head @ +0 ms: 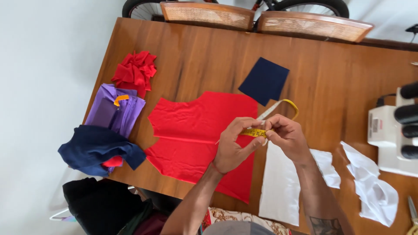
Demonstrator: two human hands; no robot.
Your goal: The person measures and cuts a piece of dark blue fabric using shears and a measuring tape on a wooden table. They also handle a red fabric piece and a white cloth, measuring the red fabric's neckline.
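I see both hands meeting over the middle of the wooden bench (pixel 331 74), above the near half. The left hand (pixel 233 146) and the right hand (pixel 285 135) each have the grip closed, thumb and fingertips pinched on a yellow flexible measuring tape (pixel 254 132). The short stretch between the two pinches is yellow with dark markings and runs roughly left to right, parallel to the near edge. Past my right hand the tape loops up toward the far edge and curls back in a narrow arc, showing a pale underside there.

Under the hands lies a large red cut fabric panel (pixel 191 130), flat, its long axis running from the near edge toward the far edge. A white rectangular fabric piece (pixel 278 187) lies just beside it on the right, reaching to the near edge. A dark navy square fabric piece (pixel 264 80) sits toward the far edge.

At the right edge stands a white sewing machine (pixel 385 135) with black thread spools; a small reddish label is on its left face.
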